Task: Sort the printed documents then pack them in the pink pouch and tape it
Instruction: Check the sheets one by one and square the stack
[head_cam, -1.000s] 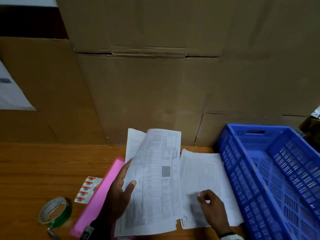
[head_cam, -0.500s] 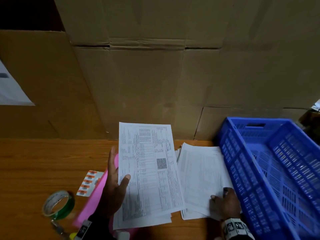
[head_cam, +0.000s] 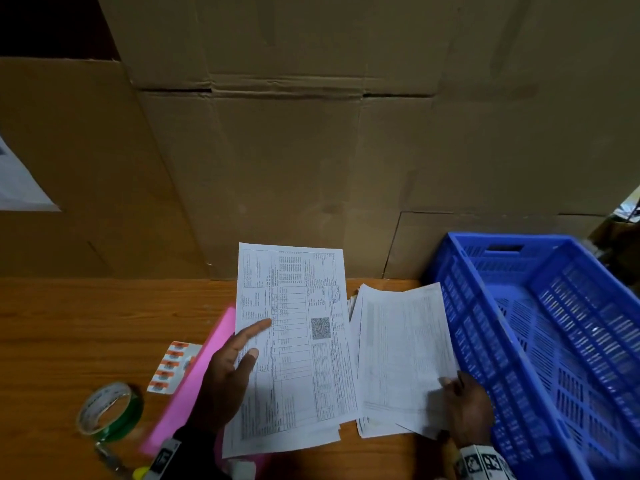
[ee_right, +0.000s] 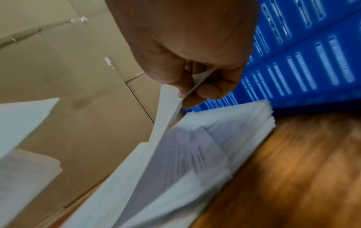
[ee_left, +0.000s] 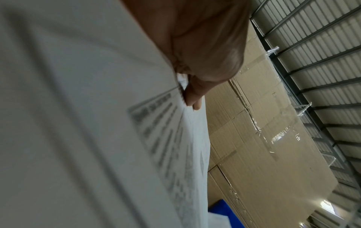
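Note:
My left hand holds a sheaf of printed documents above the table, with thumb and forefinger on top and the other fingers hidden beneath. In the left wrist view the sheaf fills the frame, with a fingertip at its edge. A second pile of documents lies to the right, against the crate. My right hand pinches the near right corner of its top sheet and lifts it off the pile. The pink pouch lies under my left hand.
A blue slatted crate stands at the right, touching the pile. A green-cored tape roll and a strip of orange stickers lie left of the pouch on the wooden table. Stacked cardboard boxes wall off the back.
The fanned sheets in my left hand have come together into one even sheaf. My right hand slid to the pile's near right corner and now lifts the top sheet there.

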A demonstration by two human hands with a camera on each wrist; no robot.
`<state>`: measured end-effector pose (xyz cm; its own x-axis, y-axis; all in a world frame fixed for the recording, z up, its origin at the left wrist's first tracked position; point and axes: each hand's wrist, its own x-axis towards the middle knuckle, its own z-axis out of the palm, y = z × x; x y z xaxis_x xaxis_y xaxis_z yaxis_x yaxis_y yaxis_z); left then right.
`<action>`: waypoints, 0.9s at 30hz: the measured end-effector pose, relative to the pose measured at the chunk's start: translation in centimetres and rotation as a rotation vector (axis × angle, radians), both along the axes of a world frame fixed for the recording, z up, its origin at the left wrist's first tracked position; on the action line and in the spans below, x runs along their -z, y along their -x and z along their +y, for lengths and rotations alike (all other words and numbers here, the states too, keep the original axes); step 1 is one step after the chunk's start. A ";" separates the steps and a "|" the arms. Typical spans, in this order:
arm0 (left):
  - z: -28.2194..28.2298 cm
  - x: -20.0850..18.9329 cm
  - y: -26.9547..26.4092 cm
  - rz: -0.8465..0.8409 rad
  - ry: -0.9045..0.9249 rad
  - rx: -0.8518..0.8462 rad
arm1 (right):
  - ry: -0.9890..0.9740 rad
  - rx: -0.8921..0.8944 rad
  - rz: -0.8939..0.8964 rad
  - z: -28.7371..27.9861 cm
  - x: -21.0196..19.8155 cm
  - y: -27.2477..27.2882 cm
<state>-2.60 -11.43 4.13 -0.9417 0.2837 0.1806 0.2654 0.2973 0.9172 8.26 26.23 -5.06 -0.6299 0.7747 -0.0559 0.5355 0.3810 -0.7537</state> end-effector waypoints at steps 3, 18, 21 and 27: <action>-0.1 0.2 0.1 -0.031 -0.013 -0.007 | -0.014 0.063 0.145 -0.4 -2.2 0.2; 1.9 -1.3 -0.5 -0.133 -0.068 0.007 | 0.604 -0.316 0.496 -7.8 -13.1 0.9; 2.5 -2.1 -1.1 -0.190 -0.194 -0.043 | 0.600 -0.396 0.349 -9.4 -10.9 1.5; 0.9 -1.2 -0.5 -0.207 -0.004 -0.065 | 0.478 -0.428 0.167 -10.7 -7.0 1.6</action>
<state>-2.05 -10.56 5.29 -0.9752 0.2208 -0.0178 0.0514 0.3036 0.9514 6.68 15.53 1.93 -0.9067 0.3678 -0.2064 0.2724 0.1372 -0.9524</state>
